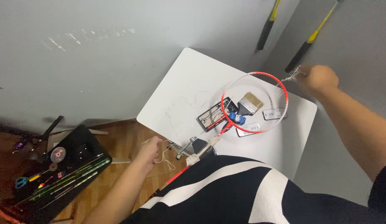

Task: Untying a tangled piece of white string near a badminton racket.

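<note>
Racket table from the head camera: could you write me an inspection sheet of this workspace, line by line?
Surface: white table against a grey wall, mostly bare at its far end.
Job's things: red racket frame lying on the table; white string at its far rim, loose string near the handle.
Clutter: paintbrush, blue block, clear packets, black tool under the frame.
Hands: right hand pinches string at the rim; left hand holds the loose string.
Cables: nothing seen.
Surroundings: black tray of tools on the wooden floor; two yellow-and-black handles lean on the wall.
</note>
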